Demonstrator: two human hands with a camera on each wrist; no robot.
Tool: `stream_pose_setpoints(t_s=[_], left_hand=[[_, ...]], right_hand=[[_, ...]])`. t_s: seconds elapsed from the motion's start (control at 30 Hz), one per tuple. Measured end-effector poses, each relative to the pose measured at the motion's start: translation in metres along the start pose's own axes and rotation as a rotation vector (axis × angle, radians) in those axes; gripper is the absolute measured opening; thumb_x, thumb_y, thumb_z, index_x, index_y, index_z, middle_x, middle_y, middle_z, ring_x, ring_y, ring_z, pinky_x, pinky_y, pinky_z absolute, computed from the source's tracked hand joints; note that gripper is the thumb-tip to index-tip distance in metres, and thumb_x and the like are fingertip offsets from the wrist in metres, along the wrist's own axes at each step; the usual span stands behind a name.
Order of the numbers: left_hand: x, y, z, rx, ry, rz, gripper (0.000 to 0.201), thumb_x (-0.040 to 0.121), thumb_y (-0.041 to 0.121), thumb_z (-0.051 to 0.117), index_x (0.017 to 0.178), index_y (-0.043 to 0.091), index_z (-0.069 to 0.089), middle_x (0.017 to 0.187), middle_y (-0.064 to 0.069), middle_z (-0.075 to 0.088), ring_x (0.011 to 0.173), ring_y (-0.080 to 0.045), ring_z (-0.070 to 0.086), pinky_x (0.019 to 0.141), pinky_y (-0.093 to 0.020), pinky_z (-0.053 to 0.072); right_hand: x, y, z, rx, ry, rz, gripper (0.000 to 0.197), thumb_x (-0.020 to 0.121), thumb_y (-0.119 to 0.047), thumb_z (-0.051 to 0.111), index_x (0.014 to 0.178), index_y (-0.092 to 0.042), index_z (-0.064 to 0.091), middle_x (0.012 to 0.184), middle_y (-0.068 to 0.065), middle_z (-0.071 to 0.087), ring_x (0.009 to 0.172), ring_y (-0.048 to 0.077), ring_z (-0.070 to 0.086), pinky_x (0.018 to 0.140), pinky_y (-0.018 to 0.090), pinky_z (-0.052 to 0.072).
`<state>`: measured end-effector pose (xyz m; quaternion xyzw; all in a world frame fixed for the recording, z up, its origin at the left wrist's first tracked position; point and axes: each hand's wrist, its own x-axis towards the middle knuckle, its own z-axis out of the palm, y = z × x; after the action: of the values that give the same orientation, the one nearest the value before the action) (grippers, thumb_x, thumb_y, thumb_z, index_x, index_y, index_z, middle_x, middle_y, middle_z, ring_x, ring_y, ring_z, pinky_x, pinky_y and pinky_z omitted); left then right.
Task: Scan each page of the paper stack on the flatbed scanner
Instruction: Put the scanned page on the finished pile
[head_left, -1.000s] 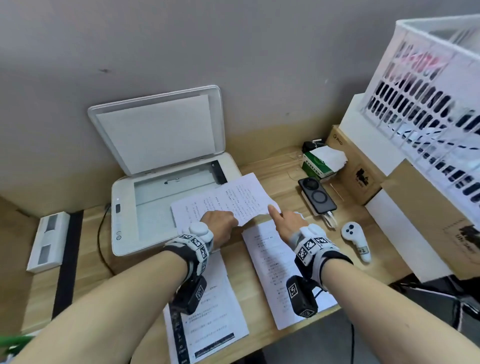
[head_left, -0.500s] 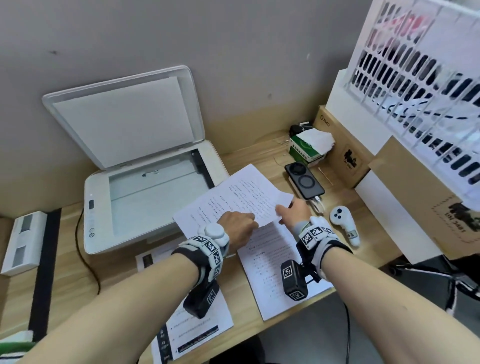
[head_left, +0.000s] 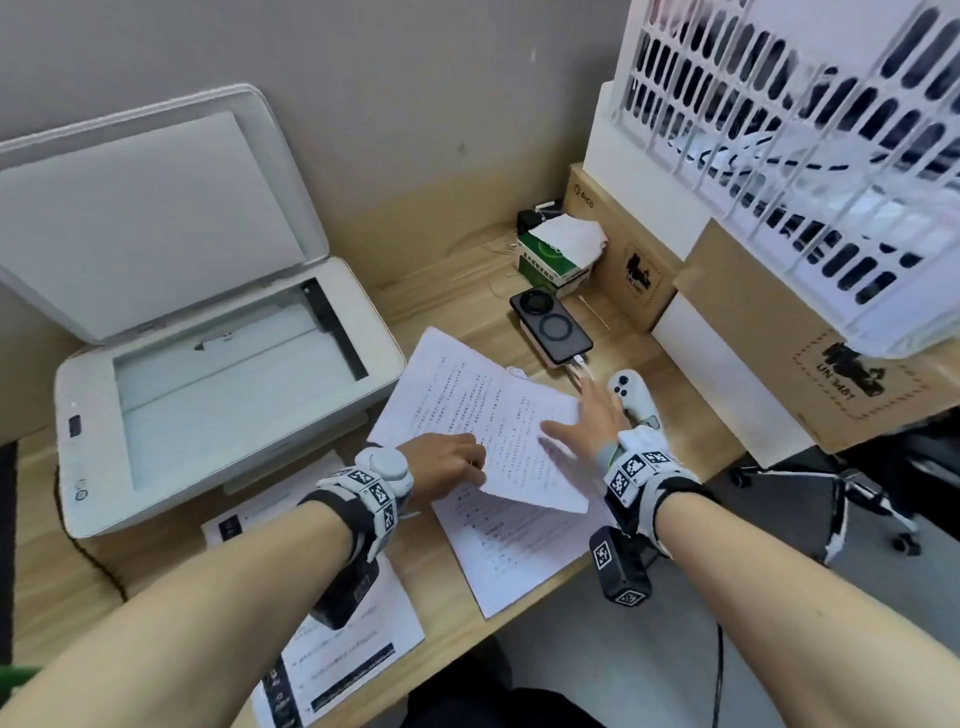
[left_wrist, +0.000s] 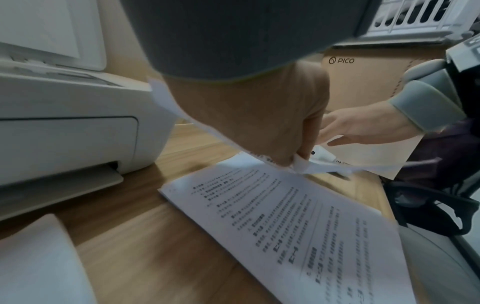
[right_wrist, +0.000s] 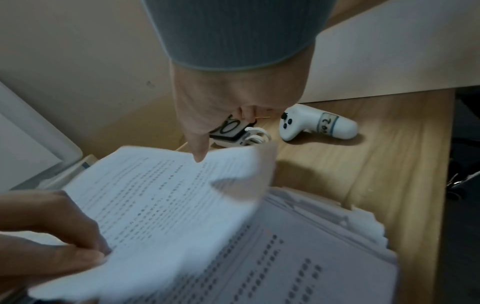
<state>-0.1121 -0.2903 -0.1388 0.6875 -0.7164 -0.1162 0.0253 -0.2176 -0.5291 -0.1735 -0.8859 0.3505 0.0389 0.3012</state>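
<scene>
While the left hand (head_left: 451, 464) pinches the near edge of one printed sheet (head_left: 483, 415), this sheet hangs above the paper stack (head_left: 511, 540) on the wooden desk (head_left: 452, 291). To its right, the right hand (head_left: 589, 415) has straight, spread fingers and grips nothing. On the left stands the flatbed scanner (head_left: 218, 384), its lid (head_left: 145, 213) raised and its glass bare.

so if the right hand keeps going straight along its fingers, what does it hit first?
Probably the white cable plug at the near end of the black phone. The right hand lies open over the lifted sheet, fingertips almost at the plug. Height above the desk is unclear, so it might pass over.
</scene>
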Motion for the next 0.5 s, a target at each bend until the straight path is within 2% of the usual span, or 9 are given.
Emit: stream_pose_setpoints(t_s=[0.13, 0.23, 0.27, 0.33, 0.4, 0.43, 0.5], left_hand=[[0.0, -0.005, 0.022, -0.02, 0.007, 0.012, 0.045, 0.062, -0.012, 0.072, 0.096, 0.016, 0.071, 0.093, -0.002, 0.063, 0.088, -0.023, 0.058, 0.057, -0.031, 0.049], [-0.005, -0.007, 0.034, -0.075, 0.046, -0.002, 0.043, 0.059, -0.015, 0.072, 0.09, 0.016, 0.072, 0.091, -0.001, 0.064, 0.087, -0.022, 0.057, 0.064, -0.029, 0.047], [-0.006, -0.007, 0.04, -0.087, 0.054, -0.003, 0.04, 0.06, -0.014, 0.072, 0.086, 0.016, 0.072, 0.09, 0.0, 0.064, 0.086, -0.021, 0.057, 0.065, -0.027, 0.044], [-0.009, -0.009, 0.051, -0.112, 0.083, -0.009, 0.032, 0.062, -0.011, 0.073, 0.078, 0.017, 0.071, 0.089, 0.001, 0.065, 0.085, -0.021, 0.056, 0.068, -0.025, 0.04], [-0.012, -0.009, 0.058, -0.143, 0.108, -0.029, 0.027, 0.064, -0.008, 0.072, 0.071, 0.017, 0.069, 0.087, 0.001, 0.065, 0.082, -0.023, 0.056, 0.068, -0.029, 0.042], [-0.013, -0.011, 0.064, -0.154, 0.13, -0.038, 0.024, 0.065, -0.007, 0.071, 0.069, 0.017, 0.069, 0.087, 0.0, 0.066, 0.081, -0.024, 0.057, 0.068, -0.03, 0.043], [-0.014, -0.015, 0.076, -0.164, 0.168, -0.066, 0.02, 0.07, -0.003, 0.071, 0.067, 0.016, 0.069, 0.088, -0.002, 0.068, 0.081, -0.027, 0.057, 0.071, -0.032, 0.042]], right_hand=[[-0.002, 0.022, 0.012, -0.029, -0.058, 0.03, 0.089, 0.075, -0.059, 0.073, 0.144, -0.015, 0.038, 0.14, 0.011, 0.05, 0.129, 0.033, 0.044, 0.101, 0.048, 0.043], [-0.008, 0.032, 0.023, -0.007, -0.124, 0.096, 0.091, 0.073, -0.064, 0.071, 0.145, -0.016, 0.042, 0.134, 0.011, 0.056, 0.125, 0.032, 0.051, 0.099, 0.047, 0.046], [-0.01, 0.034, 0.028, -0.04, -0.146, 0.103, 0.085, 0.075, -0.061, 0.072, 0.142, -0.014, 0.047, 0.129, 0.011, 0.058, 0.123, 0.033, 0.052, 0.096, 0.045, 0.047], [-0.014, 0.039, 0.036, -0.125, -0.149, 0.066, 0.055, 0.08, -0.048, 0.071, 0.119, -0.011, 0.061, 0.112, 0.01, 0.064, 0.11, 0.033, 0.056, 0.083, 0.039, 0.048], [-0.021, 0.04, 0.035, -0.153, -0.123, 0.048, 0.019, 0.082, -0.033, 0.065, 0.092, -0.016, 0.061, 0.097, 0.008, 0.063, 0.094, 0.032, 0.058, 0.07, 0.036, 0.045], [-0.023, 0.042, 0.036, -0.149, -0.113, 0.054, 0.009, 0.083, -0.028, 0.062, 0.082, -0.02, 0.058, 0.093, 0.008, 0.062, 0.088, 0.031, 0.058, 0.066, 0.035, 0.043], [-0.03, 0.045, 0.036, -0.161, -0.095, 0.061, 0.011, 0.083, -0.024, 0.06, 0.075, -0.017, 0.056, 0.087, 0.009, 0.062, 0.082, 0.031, 0.057, 0.063, 0.036, 0.044]])
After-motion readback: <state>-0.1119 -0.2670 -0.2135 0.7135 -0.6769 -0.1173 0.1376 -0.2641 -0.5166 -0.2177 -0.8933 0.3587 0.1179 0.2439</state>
